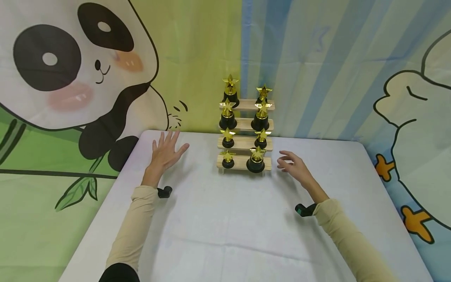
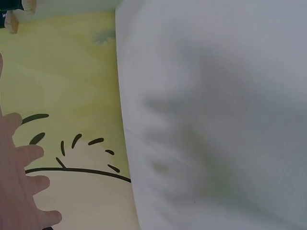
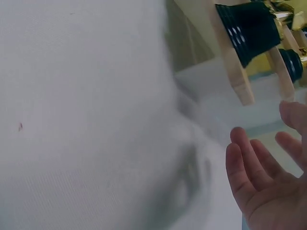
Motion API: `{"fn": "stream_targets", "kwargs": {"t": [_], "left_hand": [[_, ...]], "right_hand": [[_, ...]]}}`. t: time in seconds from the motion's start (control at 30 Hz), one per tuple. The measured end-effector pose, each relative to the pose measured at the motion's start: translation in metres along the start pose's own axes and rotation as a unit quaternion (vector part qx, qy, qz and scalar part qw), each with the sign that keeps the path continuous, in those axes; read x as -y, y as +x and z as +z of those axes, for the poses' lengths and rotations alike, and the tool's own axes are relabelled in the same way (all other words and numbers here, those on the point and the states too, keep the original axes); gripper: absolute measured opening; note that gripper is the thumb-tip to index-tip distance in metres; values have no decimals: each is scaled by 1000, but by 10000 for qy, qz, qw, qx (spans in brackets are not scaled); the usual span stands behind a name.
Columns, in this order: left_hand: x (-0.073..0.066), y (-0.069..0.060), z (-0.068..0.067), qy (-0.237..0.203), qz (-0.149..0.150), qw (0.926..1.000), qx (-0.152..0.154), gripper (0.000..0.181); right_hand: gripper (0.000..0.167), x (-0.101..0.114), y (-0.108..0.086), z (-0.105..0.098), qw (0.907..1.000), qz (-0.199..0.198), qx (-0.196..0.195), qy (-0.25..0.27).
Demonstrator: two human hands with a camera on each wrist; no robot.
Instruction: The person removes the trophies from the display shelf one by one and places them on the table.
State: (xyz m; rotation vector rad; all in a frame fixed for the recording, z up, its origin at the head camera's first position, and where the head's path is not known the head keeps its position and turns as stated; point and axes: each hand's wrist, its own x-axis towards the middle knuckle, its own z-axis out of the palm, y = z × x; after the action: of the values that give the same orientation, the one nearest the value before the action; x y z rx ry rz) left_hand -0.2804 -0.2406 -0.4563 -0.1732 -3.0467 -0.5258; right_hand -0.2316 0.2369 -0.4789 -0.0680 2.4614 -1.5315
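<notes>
A stepped wooden rack (image 1: 243, 162) stands at the back of the table, bearing several gold star trophies on black bases, two to a step. On its lowest step are a small trophy (image 1: 228, 160) at left and a larger trophy (image 1: 256, 161) at right. Left of the rack, my left hand (image 1: 165, 154) is spread with fingers straight, holding nothing. My right hand (image 1: 294, 168) hovers just right of the rack, its fingers loosely bent and apart from everything. In the right wrist view, a black trophy base (image 3: 249, 28) on the rack is above my right fingers (image 3: 247, 163).
A white cloth covers the table (image 1: 225, 219). Behind it hangs a printed backdrop (image 1: 201, 58) with a panda at left and a white cartoon figure at right. Each wrist carries a small black camera, such as the right one (image 1: 305, 210).
</notes>
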Motion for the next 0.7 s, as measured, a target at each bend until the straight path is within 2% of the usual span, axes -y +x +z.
{"fn": "stream_targets", "kwargs": {"t": [0.07,0.3,0.6,0.7], "left_hand": [[-2,0,0,-38,13,10000,8,87],[-5,0,1,-158,67,9998,-109,87],[-12,-3,-1,-344,141,9992,-150,85],[-16,-4,-1,-399,204,9988,-200,85]], "right_hand": [[63,-11,6,4,9998,-48,150,83],[66,-16,8,9,9976,-343,596,60],[65,-12,9,16,9951,-579,800,-19],[64,-12,11,17,9952,-547,817,4]]}}
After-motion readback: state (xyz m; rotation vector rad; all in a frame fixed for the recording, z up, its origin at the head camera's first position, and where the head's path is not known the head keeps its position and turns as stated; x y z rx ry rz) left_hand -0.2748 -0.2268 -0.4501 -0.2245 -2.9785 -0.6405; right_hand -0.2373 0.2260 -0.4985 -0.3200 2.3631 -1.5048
